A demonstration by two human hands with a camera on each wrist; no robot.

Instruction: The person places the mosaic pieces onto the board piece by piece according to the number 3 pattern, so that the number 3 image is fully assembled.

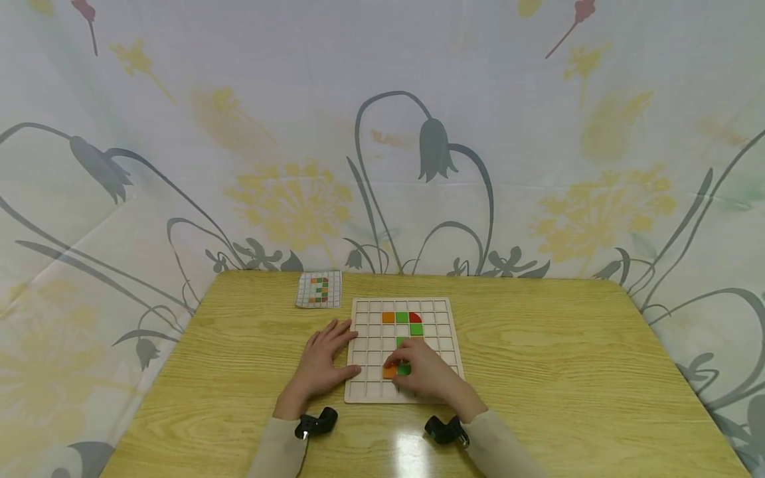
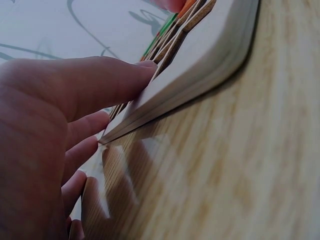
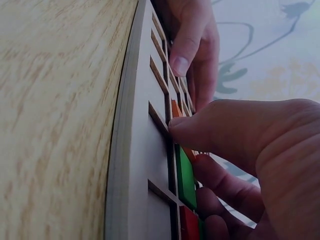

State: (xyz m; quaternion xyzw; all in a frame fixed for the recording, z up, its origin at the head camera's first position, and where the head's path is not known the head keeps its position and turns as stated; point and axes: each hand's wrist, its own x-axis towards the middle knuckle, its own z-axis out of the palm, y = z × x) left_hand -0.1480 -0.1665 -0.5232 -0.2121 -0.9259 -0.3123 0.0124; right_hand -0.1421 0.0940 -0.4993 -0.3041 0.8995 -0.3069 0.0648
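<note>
A pale wooden grid board (image 1: 372,393) lies on the table. My left hand (image 1: 319,365) rests along its left edge with fingers spread, thumb on the rim in the left wrist view. Over the lower middle of the board, my right hand (image 1: 429,373) pinches an orange square tile (image 1: 390,372) at its cell, thumb against its near edge. A green tile (image 3: 186,177) sits right beside it, then a red tile (image 3: 189,222). Higher on the board are an orange tile (image 1: 388,317), a green tile (image 1: 402,317) and a red rounded tile (image 1: 415,318). My right hand hides part of the middle rows.
A small printed card (image 1: 303,295) with a coloured grid pattern lies beyond the board's upper left corner. The wooden table (image 1: 550,358) extends on both sides. Behind it hangs a flower-patterned cloth (image 1: 287,133).
</note>
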